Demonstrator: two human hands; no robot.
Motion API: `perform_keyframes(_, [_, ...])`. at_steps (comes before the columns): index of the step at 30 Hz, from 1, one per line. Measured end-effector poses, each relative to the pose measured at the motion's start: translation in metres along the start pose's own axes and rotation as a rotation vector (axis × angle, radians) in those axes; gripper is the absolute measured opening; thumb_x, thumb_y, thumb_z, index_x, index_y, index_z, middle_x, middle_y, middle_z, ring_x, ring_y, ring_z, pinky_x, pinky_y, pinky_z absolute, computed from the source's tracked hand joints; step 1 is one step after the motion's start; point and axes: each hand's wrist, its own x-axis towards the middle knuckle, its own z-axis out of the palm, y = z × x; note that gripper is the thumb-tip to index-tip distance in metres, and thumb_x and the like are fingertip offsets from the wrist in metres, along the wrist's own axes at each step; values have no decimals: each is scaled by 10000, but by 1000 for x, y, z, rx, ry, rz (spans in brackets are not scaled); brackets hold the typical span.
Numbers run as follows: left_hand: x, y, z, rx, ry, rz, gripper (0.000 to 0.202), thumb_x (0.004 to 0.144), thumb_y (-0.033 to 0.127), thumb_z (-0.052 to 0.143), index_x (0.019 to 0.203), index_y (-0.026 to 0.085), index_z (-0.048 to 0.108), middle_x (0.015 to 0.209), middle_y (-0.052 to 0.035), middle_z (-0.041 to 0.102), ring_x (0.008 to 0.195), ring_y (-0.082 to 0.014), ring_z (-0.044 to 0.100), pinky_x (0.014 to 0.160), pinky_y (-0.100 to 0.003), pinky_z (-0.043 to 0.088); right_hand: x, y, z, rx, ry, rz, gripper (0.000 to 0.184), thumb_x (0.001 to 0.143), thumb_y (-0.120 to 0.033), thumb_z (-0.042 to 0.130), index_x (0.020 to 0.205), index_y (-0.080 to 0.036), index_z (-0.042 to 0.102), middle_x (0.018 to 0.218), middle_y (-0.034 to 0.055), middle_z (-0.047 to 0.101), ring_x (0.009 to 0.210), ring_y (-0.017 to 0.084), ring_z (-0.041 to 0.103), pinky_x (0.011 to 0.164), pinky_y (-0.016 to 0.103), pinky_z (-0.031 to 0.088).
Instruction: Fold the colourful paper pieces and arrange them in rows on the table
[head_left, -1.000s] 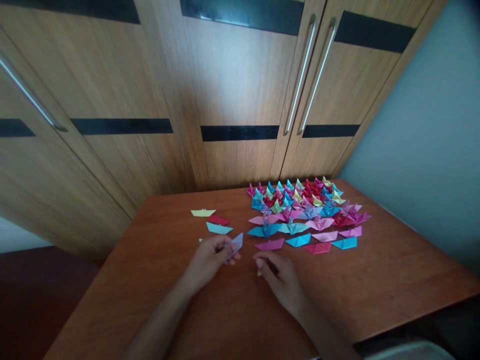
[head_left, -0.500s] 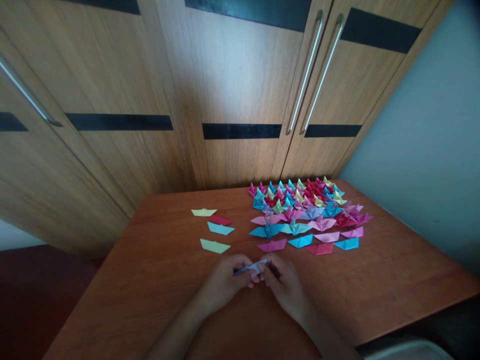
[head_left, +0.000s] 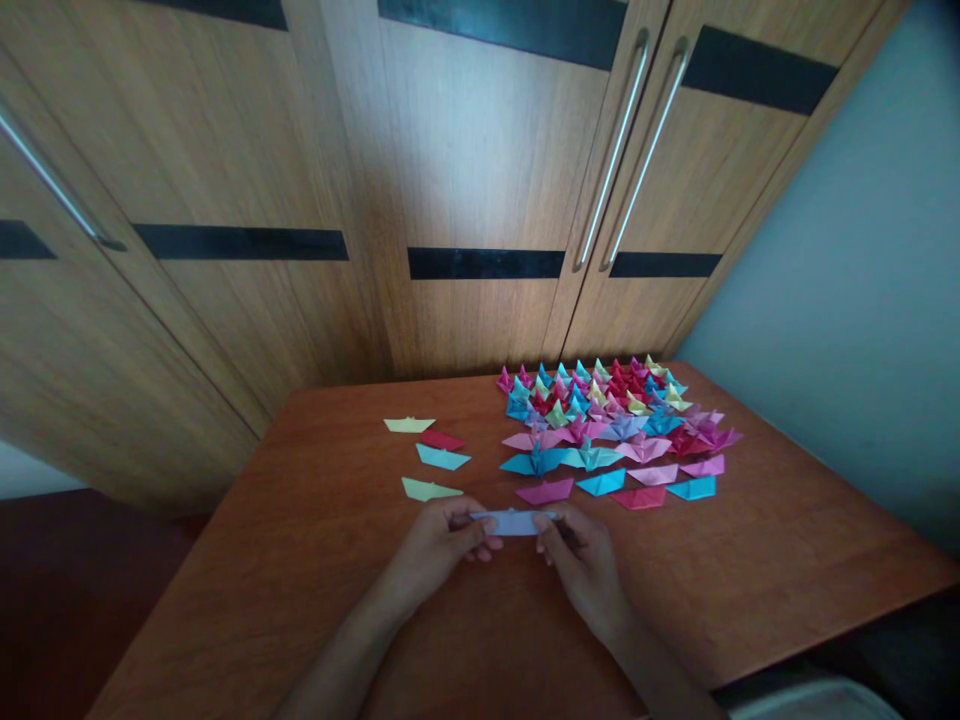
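A pale lavender folded paper piece [head_left: 514, 522] is stretched between my two hands just above the brown wooden table [head_left: 787, 560]. My left hand [head_left: 442, 540] pinches its left end and my right hand [head_left: 581, 555] pinches its right end; both hands have their fingers closed on it. Beyond the hands lies a spread of several folded paper shapes [head_left: 607, 425] in pink, blue, red, yellow and green. To the left lie a few flat folded pieces, the nearest a yellow one [head_left: 429, 489].
Wooden wardrobe doors with black bands and long metal handles [head_left: 615, 150] rise right behind the table. A pale blue-grey wall [head_left: 847, 280] runs along the table's right side. The dark floor [head_left: 67, 590] shows at the left.
The lavender piece was in my left hand alone, my right hand apart on the table. The hands then met, and now they have drawn apart with the piece stretched flat between them.
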Motion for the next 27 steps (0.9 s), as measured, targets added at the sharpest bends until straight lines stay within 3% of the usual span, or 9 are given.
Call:
perform_keyframes(9, [-1, 3, -3, 1, 26, 41, 269, 797, 394, 556, 758, 145, 651, 702, -54, 718, 596, -136, 618, 554, -229, 425, -1, 12, -9, -28, 107, 72, 326, 882, -431, 493, 674, -191, 568, 569, -20, 521, 525, 126, 494, 508, 229, 377])
perform_keyframes(12, [0, 2, -7, -33, 32, 19, 268, 798, 407, 557, 803, 157, 654, 728, -52, 724, 622, -140, 627, 574, -232, 438, -5, 24, -27, -79, 134, 107, 350, 871, -458, 497, 647, -192, 543, 558, -23, 494, 525, 129, 478, 515, 234, 369])
perform_keyframes(16, [-2, 4, -6, -54, 0, 14, 281, 796, 423, 566, 820, 158, 657, 746, -57, 727, 625, -139, 626, 578, -232, 441, -7, 40, -63, -169, 51, 192, 376, 863, -499, 479, 647, -197, 538, 538, -25, 497, 481, 128, 460, 471, 235, 347])
perform_keyframes(20, [-7, 7, 0, -57, -20, 0, 270, 795, 409, 569, 829, 158, 660, 756, -57, 724, 642, -143, 626, 587, -234, 441, -3, 49, -90, -410, 33, 231, 416, 855, -526, 465, 601, -206, 546, 509, -15, 535, 464, 142, 505, 467, 242, 352])
perform_keyframes(24, [-7, 8, -1, -44, -22, -4, 276, 791, 413, 569, 834, 155, 659, 758, -56, 721, 639, -141, 619, 583, -234, 436, -7, 49, -96, -712, 133, 195, 359, 865, -520, 446, 815, -213, 627, 660, 26, 646, 570, 191, 612, 528, 271, 427])
perform_keyframes(27, [-5, 8, -3, -34, -14, 2, 286, 794, 417, 564, 846, 153, 659, 762, -56, 720, 642, -140, 614, 587, -233, 435, -22, 46, -84, -854, 168, 32, 355, 903, -457, 397, 1014, -197, 611, 954, 95, 669, 790, 224, 650, 669, 321, 495])
